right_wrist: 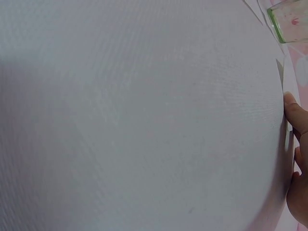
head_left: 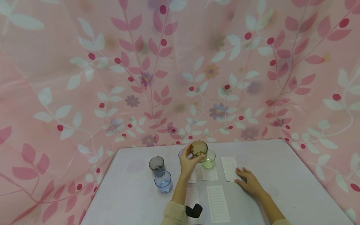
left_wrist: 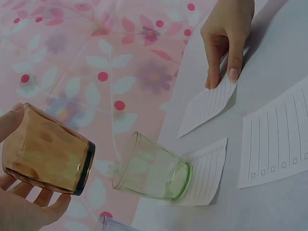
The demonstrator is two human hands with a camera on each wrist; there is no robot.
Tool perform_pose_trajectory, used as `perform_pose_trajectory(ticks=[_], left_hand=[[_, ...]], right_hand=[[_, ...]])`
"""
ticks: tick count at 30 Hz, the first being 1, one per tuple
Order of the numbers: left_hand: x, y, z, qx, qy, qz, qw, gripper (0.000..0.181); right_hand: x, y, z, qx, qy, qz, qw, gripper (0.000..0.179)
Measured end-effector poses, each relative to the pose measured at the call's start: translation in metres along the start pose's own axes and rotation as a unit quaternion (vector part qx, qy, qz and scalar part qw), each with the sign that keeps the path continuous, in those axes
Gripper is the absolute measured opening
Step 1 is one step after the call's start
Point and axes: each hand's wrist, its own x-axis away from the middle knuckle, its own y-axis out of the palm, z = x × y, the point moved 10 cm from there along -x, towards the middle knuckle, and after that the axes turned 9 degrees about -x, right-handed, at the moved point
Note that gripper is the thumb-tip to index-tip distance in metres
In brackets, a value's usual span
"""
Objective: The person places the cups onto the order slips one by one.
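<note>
My left hand (head_left: 187, 164) holds an amber glass tumbler (head_left: 199, 147) up off the table, thumb on one side and fingers on the other. The amber tumbler (left_wrist: 48, 149) lies tilted in the left wrist view, its base toward the right. Just beyond it a pale green glass (head_left: 209, 163) stands on a lined paper slip (head_left: 210, 175). My right hand (head_left: 249, 182) rests its thumb and fingertips at the edge of another lined slip (head_left: 229, 167), its fingers fairly straight. Only part of the right hand (right_wrist: 299, 120) shows in the right wrist view.
Left of my left arm stand a grey glass (head_left: 156, 165) and a blue glass (head_left: 163, 182), close together. A bluish-purple glass (head_left: 181, 154) is mostly hidden behind the left hand. More lined slips lie nearer, one in the middle (head_left: 218, 204). A floral curtain (head_left: 180, 78) hangs behind the white table (head_left: 126, 193).
</note>
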Motion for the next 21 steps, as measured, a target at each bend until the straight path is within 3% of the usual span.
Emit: perform_pose_trajectory(ticks=[12,21], left_hand=[[-0.015,0.039,0.02,-0.002,0.017,-0.011,0.9998,0.07],[-0.025,0.06,0.013,-0.035,-0.004,-0.023,0.9991,0.073]], right_hand=[[0.0,-0.001,0.004,-0.003,-0.004,0.008,1.0,0.044],[-0.001,0.001,0.005,-0.014,0.02,-0.008,0.9997,0.046]])
